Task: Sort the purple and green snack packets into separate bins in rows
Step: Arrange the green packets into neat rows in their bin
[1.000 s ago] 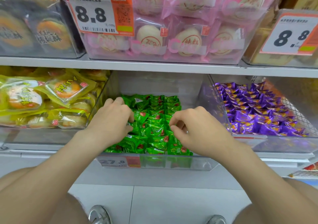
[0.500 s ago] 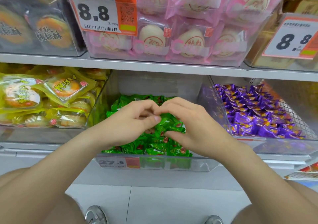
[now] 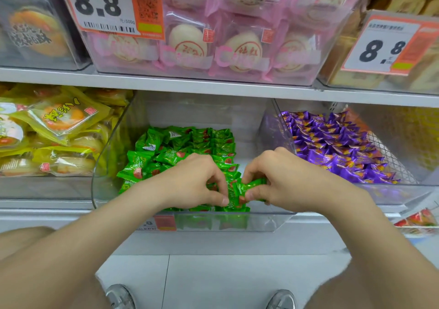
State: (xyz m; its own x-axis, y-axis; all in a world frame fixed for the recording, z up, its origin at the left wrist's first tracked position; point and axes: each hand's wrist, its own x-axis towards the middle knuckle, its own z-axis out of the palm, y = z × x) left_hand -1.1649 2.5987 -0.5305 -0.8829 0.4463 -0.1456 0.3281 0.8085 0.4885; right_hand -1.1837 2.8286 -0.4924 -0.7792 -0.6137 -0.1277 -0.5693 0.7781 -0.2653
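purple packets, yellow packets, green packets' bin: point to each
purple packets (image 3: 337, 152): head view, middle of the pile
yellow packets (image 3: 61, 118): head view, top packet's front
green packets' bin (image 3: 268, 220): head view, clear front wall

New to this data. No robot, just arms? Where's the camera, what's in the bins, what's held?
There is no machine here: a person works bare-handed. The single camera sits on their head and looks down at a shop shelf. The left hand and right hand reach into the clear middle bin. Their fingers pinch green packets near its front. The right bin holds purple packets. To the left lie yellow packets.
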